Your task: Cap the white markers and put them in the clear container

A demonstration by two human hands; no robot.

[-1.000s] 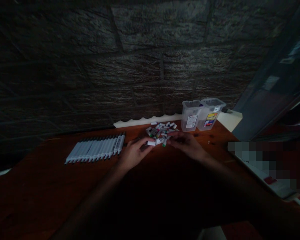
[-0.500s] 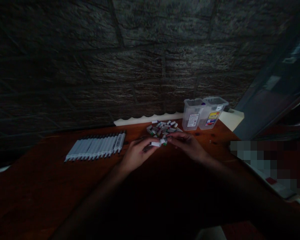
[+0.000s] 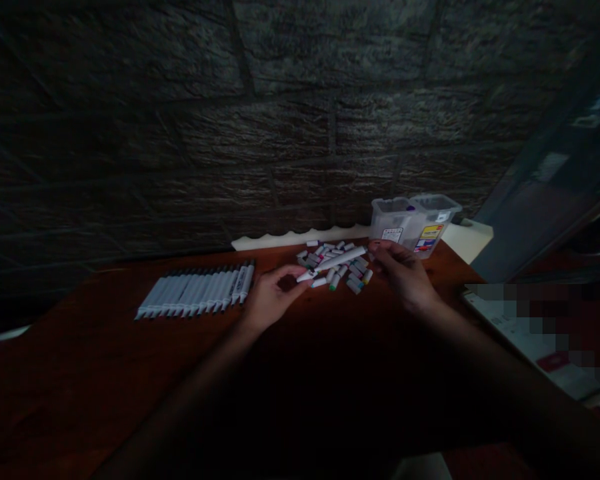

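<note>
A white marker is held slantwise between my two hands, its right end higher. My left hand is closed with thumb and forefinger at the marker's lower, tapered end. At its upper end the fingertips of my right hand pinch it. Under the marker lies a loose pile of short marker caps, mostly white and grey with coloured ends. Left of my left hand, a neat row of white markers lies side by side on the wooden table.
Two clear plastic boxes with labels stand behind my right hand. A white wavy-edged strip runs along the foot of the dark block wall. Beyond the table's right edge lies a pale flat object, partly blurred out.
My right hand has moved right and slightly up, away from my left. The marker now shows full length between them, where earlier only short white pieces showed. The cap pile is more exposed.
</note>
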